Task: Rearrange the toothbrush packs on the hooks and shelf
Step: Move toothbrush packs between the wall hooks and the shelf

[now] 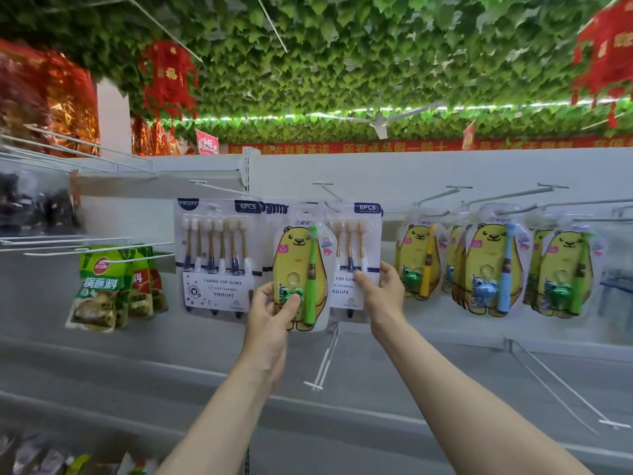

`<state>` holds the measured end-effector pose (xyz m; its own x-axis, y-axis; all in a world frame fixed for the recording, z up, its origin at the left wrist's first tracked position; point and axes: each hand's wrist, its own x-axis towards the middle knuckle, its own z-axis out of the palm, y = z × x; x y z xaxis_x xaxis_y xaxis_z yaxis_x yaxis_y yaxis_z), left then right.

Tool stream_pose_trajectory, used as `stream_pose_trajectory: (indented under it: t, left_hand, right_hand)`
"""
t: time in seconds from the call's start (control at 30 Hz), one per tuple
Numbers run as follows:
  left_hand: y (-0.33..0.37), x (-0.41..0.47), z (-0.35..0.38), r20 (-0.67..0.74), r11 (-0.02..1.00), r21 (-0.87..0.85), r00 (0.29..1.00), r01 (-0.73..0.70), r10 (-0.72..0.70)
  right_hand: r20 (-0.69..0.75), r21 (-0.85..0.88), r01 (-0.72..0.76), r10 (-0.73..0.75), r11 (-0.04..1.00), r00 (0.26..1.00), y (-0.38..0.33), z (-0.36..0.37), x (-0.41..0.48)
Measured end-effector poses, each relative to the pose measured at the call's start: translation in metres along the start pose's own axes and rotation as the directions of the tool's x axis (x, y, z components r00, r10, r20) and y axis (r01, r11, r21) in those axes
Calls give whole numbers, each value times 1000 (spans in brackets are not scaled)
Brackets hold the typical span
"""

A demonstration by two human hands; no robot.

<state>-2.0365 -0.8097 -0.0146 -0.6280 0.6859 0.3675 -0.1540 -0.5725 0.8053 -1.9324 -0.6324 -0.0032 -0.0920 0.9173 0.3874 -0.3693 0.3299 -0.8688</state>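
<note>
My left hand (274,311) grips the lower edge of a yellow bear toothbrush pack (303,265) with a green brush and a green frog toy. It is held up in front of the hooks. My right hand (380,296) pinches the bottom right corner of a white 6PCS toothbrush pack (358,255), which is partly hidden behind the bear pack. Another stack of 6PCS packs (215,255) hangs to the left. Several more yellow bear packs (493,269) hang on hooks to the right.
Green sauce pouches (102,286) hang on hooks at the left. Bare white hooks (323,365) stick out from the lower row below my hands, and another long hook (561,385) at the lower right. Packets (51,457) lie at the bottom left.
</note>
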Motion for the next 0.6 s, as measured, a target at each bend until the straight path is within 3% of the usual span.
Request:
stream_pose_trajectory:
  t: [0.6]
  left_hand:
    - [-11, 1, -1, -4, 1000, -12, 1000, -1, 1]
  right_hand:
    - [77, -82, -16, 23, 997, 997, -4, -9, 11]
